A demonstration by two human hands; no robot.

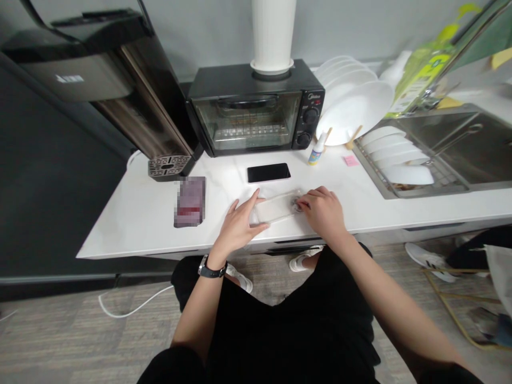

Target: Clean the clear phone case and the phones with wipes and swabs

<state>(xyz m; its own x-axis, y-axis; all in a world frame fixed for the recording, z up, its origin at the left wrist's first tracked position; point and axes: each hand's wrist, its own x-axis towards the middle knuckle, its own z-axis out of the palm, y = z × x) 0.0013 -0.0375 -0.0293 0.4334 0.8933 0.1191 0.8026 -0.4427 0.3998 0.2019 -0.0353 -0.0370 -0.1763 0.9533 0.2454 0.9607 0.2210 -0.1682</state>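
The right hand [325, 211] pinches a small greyish piece [296, 204], probably a ring, at the right end of a clear case [276, 208]. The left hand [239, 222], thumb and fingers spread, frames its left end. The case lies on the worktop [132, 213], just nearer than a phone [269, 173].

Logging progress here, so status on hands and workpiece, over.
Left hand spread around one end of clear case. Right hand, fingers at its round fitting. Black phone just beyond, apparently not in the way.
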